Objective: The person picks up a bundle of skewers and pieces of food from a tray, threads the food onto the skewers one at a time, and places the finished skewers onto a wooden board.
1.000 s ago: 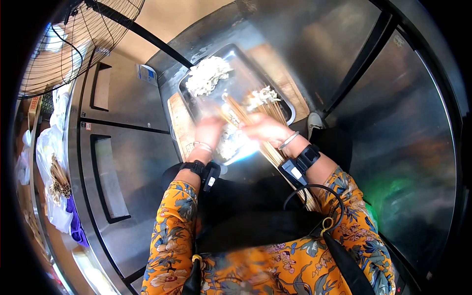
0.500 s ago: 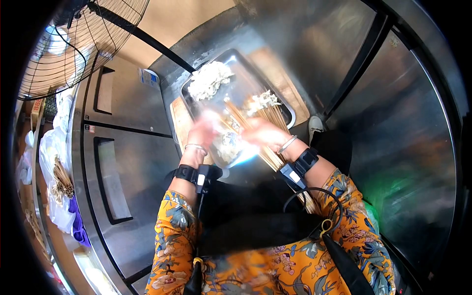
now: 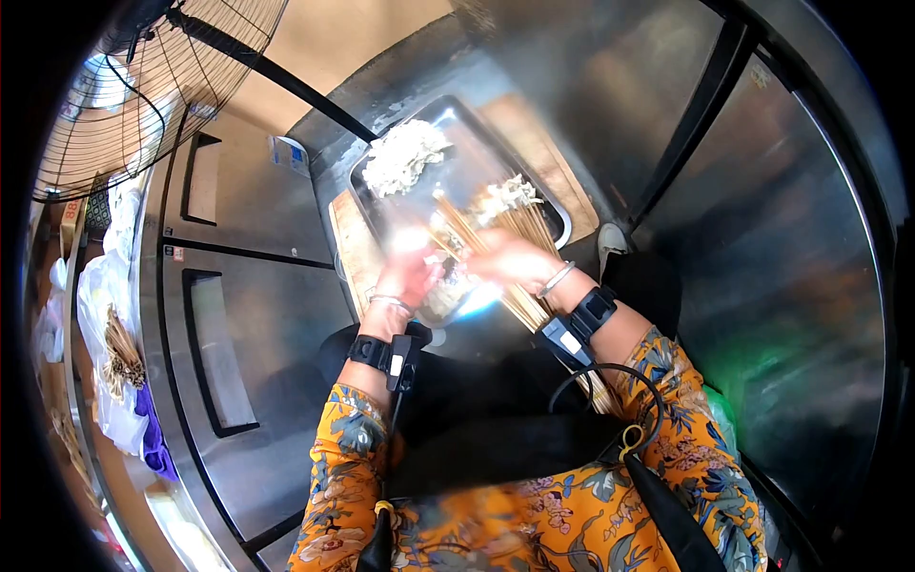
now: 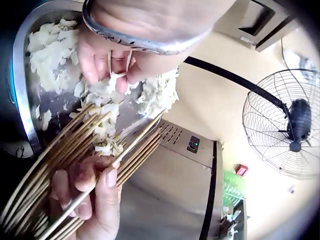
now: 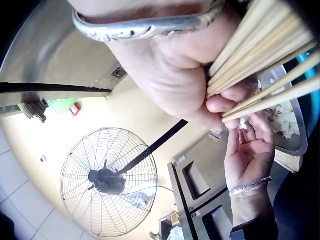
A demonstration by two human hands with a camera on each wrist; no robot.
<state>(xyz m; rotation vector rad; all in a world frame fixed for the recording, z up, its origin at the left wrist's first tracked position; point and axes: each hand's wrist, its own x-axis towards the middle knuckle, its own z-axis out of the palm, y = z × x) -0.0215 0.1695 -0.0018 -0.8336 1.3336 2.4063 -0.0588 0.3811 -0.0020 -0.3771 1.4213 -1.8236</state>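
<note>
While the right hand (image 3: pixel 505 255) grips a bundle of bamboo skewers (image 4: pixel 75 150) over the near end of the metal tray (image 3: pixel 558 217), the left hand (image 3: pixel 410 272) pinches a piece of white vegetable (image 4: pixel 112 80) at the skewer tips. More shredded pieces (image 3: pixel 400 157) lie heaped at the tray's far end.
</note>
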